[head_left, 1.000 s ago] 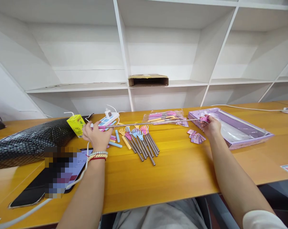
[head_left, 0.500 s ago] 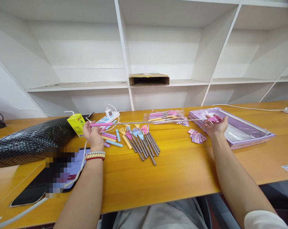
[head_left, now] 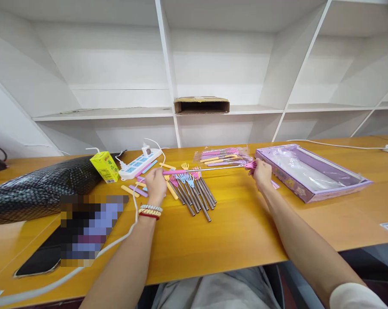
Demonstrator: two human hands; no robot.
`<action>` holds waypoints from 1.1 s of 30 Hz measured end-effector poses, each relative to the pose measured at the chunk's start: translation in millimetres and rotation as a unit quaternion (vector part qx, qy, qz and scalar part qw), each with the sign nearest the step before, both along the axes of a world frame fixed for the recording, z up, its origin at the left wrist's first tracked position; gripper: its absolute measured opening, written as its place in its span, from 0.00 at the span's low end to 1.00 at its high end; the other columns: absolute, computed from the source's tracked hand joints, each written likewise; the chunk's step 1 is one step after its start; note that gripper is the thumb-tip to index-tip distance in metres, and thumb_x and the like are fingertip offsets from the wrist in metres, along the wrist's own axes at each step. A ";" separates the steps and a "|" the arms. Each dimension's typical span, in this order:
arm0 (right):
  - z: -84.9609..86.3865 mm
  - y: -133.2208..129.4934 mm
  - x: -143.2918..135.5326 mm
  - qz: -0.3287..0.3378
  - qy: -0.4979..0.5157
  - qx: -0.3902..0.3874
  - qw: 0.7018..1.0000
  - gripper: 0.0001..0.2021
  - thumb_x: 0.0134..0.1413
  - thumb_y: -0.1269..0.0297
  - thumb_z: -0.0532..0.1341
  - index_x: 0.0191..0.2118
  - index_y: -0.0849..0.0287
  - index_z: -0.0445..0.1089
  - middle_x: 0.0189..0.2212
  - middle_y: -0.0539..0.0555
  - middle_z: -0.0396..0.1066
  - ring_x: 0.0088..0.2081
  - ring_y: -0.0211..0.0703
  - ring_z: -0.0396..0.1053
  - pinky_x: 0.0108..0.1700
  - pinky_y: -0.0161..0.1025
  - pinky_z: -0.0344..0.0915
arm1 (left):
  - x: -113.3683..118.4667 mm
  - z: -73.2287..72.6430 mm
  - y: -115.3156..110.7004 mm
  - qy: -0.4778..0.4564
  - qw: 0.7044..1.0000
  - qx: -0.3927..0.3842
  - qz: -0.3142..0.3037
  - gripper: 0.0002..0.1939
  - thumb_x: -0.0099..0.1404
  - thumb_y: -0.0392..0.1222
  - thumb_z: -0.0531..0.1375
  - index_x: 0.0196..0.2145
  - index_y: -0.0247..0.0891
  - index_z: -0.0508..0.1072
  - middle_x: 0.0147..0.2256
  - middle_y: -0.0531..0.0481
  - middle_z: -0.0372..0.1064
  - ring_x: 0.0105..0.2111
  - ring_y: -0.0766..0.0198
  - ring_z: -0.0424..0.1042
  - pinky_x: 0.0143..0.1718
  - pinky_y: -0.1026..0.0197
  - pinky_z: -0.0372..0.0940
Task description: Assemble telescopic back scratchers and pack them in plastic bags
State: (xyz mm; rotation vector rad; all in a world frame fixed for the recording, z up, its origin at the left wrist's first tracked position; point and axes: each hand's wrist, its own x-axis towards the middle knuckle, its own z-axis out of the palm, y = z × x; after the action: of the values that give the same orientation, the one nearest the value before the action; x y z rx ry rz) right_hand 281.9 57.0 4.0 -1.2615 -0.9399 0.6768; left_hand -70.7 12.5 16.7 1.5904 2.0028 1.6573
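Observation:
A pink back scratcher (head_left: 210, 168) with a thin metal rod stretches level between my hands, above the table. My left hand (head_left: 156, 184) is closed round its pink handle. At the other end, my right hand (head_left: 262, 174) grips it by the pink claw head. Beneath the rod lies a fan of back scratchers (head_left: 194, 193) with metal shafts and blue, pink and yellow claws. Coloured handle sleeves (head_left: 139, 191) lie beside my left hand, which partly hides them. Bagged scratchers (head_left: 222, 155) rest behind the rod. My right hand mostly covers some small purple cards (head_left: 275, 184).
An open purple box (head_left: 306, 193) with clear plastic is on the right. At left are a power strip (head_left: 140, 164), a yellow drink carton (head_left: 105, 167), a black wrapped bag (head_left: 46, 184), phones (head_left: 42, 257) and a white cable. A cardboard box (head_left: 201, 105) sits on the shelf.
My hands have moved closer together, and the rod between them is shorter. My left hand moved right; my right hand moved left and now closes round the claw head.

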 end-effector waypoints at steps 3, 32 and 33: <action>-5.3 -12.6 -30.8 0.096 -0.073 -0.018 0.993 0.17 0.53 0.57 0.50 0.20 0.61 0.65 0.15 0.52 0.68 0.12 0.33 0.59 0.15 0.32 0.53 | 27.8 -0.9 -12.3 -0.038 0.997 -0.025 -0.069 0.13 0.58 0.45 0.48 0.23 0.37 0.66 0.17 0.55 0.57 0.21 0.65 0.60 0.24 0.63 0.56; -7.6 -50.3 -83.2 0.471 0.105 -0.050 0.874 0.14 0.43 0.55 0.64 0.31 0.60 0.68 0.25 0.51 0.70 0.23 0.35 0.66 0.18 0.30 0.59 | 92.2 -3.2 -60.8 0.370 0.849 -0.073 -0.370 0.18 0.61 0.52 0.52 0.21 0.39 0.68 0.20 0.51 0.68 0.21 0.65 0.67 0.26 0.63 0.55; -7.6 -50.2 -82.9 0.474 0.109 -0.057 0.872 0.14 0.43 0.55 0.64 0.32 0.60 0.68 0.26 0.52 0.71 0.22 0.34 0.66 0.18 0.30 0.59 | 92.3 -2.8 -61.4 0.362 0.846 -0.077 -0.384 0.18 0.62 0.52 0.51 0.23 0.39 0.68 0.21 0.51 0.69 0.22 0.65 0.67 0.26 0.63 0.56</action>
State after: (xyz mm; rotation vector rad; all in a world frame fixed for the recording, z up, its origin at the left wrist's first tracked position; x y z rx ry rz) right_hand 199.0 6.8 -3.6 -0.7267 -1.3311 1.6256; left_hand 21.6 -48.9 13.9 2.6972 1.2611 0.6166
